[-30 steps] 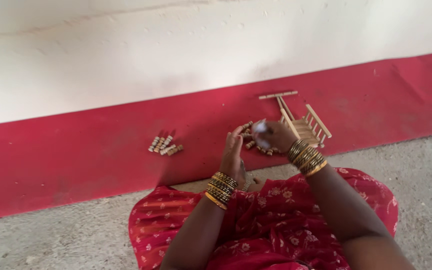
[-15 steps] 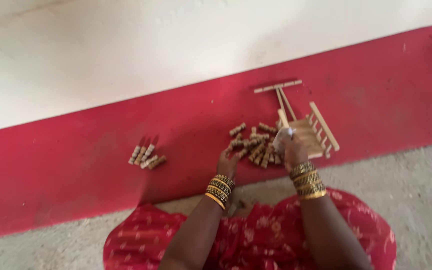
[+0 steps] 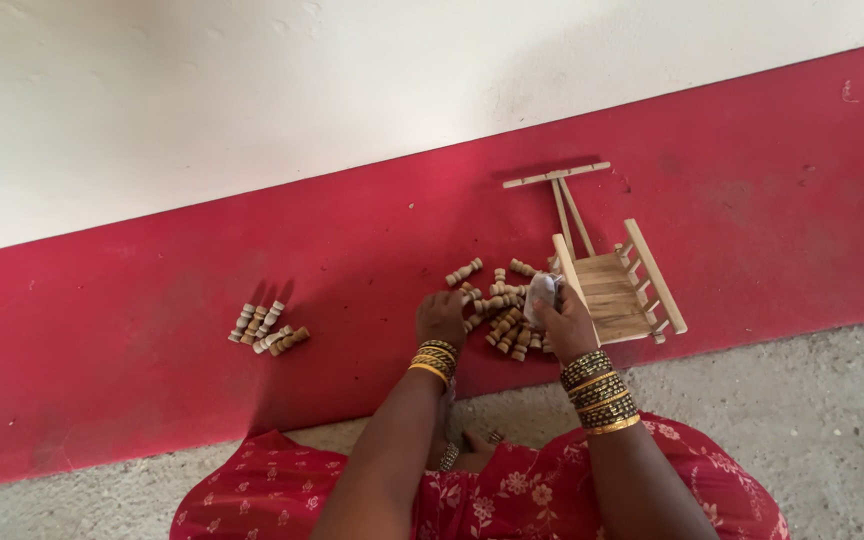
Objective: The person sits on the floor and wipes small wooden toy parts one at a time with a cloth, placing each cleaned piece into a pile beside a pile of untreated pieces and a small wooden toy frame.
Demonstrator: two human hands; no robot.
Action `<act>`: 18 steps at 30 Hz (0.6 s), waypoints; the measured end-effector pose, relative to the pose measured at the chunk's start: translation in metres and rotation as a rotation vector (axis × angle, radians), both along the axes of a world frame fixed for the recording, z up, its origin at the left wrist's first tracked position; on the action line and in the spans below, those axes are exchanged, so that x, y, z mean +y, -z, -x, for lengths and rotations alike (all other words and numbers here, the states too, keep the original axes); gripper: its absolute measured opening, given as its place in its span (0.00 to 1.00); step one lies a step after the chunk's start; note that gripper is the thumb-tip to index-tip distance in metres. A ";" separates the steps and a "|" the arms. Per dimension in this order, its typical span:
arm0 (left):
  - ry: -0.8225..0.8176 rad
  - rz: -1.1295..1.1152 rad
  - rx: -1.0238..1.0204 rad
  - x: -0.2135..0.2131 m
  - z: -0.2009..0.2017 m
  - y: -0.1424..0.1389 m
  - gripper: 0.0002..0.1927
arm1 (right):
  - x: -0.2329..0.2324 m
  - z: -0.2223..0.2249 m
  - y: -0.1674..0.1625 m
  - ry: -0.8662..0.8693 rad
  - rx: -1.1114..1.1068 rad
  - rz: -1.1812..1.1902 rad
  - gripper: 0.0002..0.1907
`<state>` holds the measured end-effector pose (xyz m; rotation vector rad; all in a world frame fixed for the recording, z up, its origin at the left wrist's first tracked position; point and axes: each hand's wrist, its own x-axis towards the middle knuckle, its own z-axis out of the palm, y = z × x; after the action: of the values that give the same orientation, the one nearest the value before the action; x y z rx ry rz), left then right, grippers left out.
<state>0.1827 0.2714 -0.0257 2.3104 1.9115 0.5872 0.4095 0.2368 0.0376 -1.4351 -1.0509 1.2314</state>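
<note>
Red floor band (image 3: 102,400) runs under the white wall (image 3: 252,100), with grey concrete (image 3: 832,420) at its near edge. Near that edge, toward the right end, sits a small wooden cart (image 3: 620,288). Just left of it lies a heap of pegs (image 3: 500,310); a smaller peg cluster (image 3: 267,328) rests well apart to the left. Left hand (image 3: 441,317) is down on the heap, fingers curled into the pegs. Right hand (image 3: 564,320) pinches a pale tube (image 3: 541,293) beside the cart.

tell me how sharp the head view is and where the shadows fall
Head view: mostly sharp, evenly lit, no glare; the small wooden pegs cast short shadows up-right onto the red floor strip; the pale object in the right hand is slightly blurred; the left hand reads clearly.
</note>
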 end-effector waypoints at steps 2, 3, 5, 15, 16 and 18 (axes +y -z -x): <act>-0.163 0.218 -0.244 -0.010 0.003 -0.002 0.15 | 0.002 0.001 0.005 0.031 -0.024 0.033 0.28; -0.246 0.321 -0.363 -0.015 0.005 -0.007 0.14 | 0.002 0.002 0.006 0.012 -0.039 0.022 0.27; -0.336 0.545 -0.938 -0.044 0.007 -0.018 0.15 | -0.003 0.010 0.006 -0.030 -0.073 0.002 0.26; -0.254 0.820 -1.747 -0.156 0.053 -0.021 0.25 | -0.104 0.129 -0.016 -0.442 -0.547 -0.017 0.22; -0.102 0.707 -1.158 -0.162 0.057 -0.019 0.19 | -0.116 0.136 -0.019 -0.438 -0.551 0.008 0.22; 0.159 0.395 0.017 -0.168 0.069 -0.016 0.08 | -0.131 0.149 -0.025 -0.414 -0.501 -0.059 0.20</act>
<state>0.1137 0.1030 -0.0097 2.1825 1.6466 0.1546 0.2609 0.1063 0.0624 -1.5688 -1.7810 1.1270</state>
